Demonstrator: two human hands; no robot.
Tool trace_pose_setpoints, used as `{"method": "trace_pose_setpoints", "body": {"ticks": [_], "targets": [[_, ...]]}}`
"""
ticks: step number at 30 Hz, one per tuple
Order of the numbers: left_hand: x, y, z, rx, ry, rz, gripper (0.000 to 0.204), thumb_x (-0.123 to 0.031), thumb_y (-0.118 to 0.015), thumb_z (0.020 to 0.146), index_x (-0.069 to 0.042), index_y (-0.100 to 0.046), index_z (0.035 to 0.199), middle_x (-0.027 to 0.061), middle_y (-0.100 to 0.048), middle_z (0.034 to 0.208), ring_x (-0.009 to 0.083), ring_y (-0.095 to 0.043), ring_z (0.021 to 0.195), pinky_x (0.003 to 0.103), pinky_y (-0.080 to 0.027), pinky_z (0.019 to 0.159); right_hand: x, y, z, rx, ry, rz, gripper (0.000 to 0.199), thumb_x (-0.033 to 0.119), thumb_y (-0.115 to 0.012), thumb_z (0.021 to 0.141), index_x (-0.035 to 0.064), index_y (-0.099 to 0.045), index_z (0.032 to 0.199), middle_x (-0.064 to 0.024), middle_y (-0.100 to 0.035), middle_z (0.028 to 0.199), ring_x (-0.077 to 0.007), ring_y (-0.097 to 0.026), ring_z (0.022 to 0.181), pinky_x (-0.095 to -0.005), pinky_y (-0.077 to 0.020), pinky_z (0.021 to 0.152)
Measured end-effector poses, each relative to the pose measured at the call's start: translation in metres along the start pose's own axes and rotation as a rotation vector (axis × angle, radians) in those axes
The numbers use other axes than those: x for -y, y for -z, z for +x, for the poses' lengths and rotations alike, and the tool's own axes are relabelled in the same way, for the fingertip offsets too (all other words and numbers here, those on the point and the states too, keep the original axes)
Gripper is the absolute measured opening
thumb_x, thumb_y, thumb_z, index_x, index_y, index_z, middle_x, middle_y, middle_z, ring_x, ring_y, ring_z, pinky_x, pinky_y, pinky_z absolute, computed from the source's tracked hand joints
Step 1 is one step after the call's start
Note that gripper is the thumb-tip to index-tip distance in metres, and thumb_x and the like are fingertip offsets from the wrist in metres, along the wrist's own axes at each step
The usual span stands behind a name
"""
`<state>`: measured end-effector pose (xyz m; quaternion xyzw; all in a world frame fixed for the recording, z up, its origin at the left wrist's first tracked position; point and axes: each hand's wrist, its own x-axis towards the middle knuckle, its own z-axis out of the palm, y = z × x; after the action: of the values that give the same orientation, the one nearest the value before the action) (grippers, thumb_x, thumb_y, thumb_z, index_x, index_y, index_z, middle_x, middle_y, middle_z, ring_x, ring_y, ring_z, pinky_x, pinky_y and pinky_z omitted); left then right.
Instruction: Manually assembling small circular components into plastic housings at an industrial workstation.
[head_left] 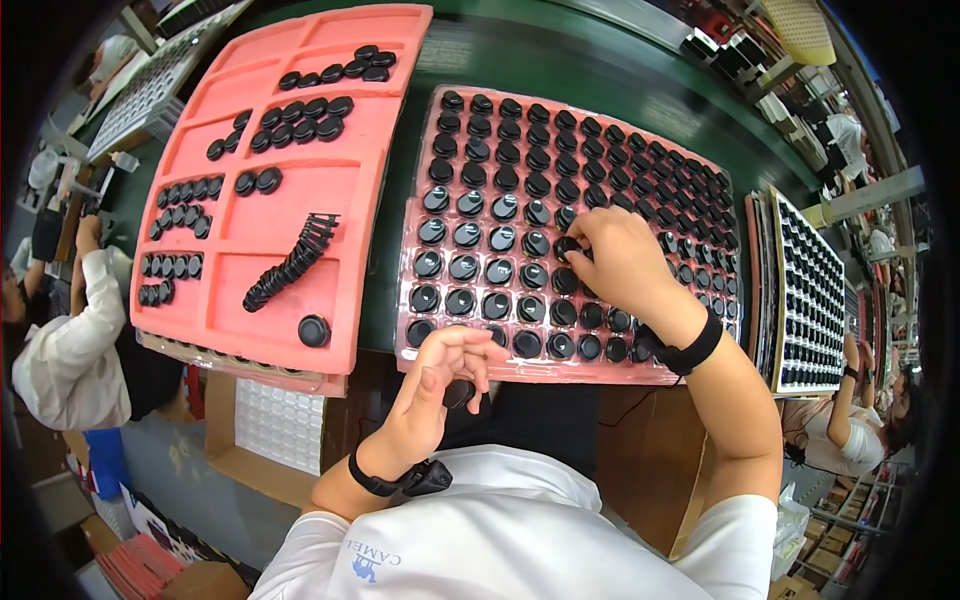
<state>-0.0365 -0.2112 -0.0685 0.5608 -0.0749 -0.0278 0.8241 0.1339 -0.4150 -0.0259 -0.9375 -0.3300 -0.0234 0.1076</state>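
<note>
My right hand reaches over a clear plastic tray lined in pink. Its fingers pinch a black round cap among the rows of similar caps; whether that cap is lifted from its pocket I cannot tell. At the tray's near edge, my left hand is turned palm up with curled fingers, holding another black round cap. Shiny tops show on many caps in the tray's left part. Some pockets beneath my right hand are hidden.
A pink foam tray at left carries black caps in groups and a curved stack. Both trays rest over a green surface. A white tray of black parts stands at right. Other people work on both sides.
</note>
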Motion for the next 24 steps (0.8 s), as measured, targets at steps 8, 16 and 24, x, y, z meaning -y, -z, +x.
{"method": "trace_pose_setpoints", "body": {"ticks": [8,16,24], "targets": [[-0.003,-0.002,0.001,0.047,-0.014,-0.101,0.074,-0.063,-0.023,0.092,0.0,-0.033,0.129,0.0187,-0.051,0.114,0.0147,-0.049,0.082,0.026,-0.044,0.061,0.005,0.004,-0.002,-0.018,0.051,0.001,0.018,0.011,-0.069,0.071,0.0035,-0.063,0.086,-0.0097,-0.06,0.078,-0.0292,-0.057,0.08,-0.0396,-0.0439,0.073],[0.0,-0.019,-0.01,-0.005,0.029,-0.065,0.075,-0.065,-0.022,0.091,-0.002,-0.03,0.132,0.0169,-0.048,0.122,0.0191,-0.052,0.098,0.03,-0.046,0.075,0.101,0.027,-0.055,0.029,0.564,0.436,0.028,0.008,-0.072,0.066,0.0071,-0.058,0.091,-0.0074,-0.057,0.091,-0.0291,-0.054,0.086,-0.0394,-0.0411,0.073],[0.005,-0.028,-0.034,-0.02,0.106,-0.186,0.06,-0.05,-0.022,0.098,-0.002,-0.031,0.133,0.013,-0.046,0.125,0.0188,-0.045,0.117,0.032,-0.036,0.099,0.115,0.008,-0.094,0.066,0.601,0.405,0.032,0.006,-0.071,0.064,0.007,-0.056,0.092,-0.0088,-0.054,0.095,-0.0295,-0.052,0.092,-0.0402,-0.0416,0.078]]}}
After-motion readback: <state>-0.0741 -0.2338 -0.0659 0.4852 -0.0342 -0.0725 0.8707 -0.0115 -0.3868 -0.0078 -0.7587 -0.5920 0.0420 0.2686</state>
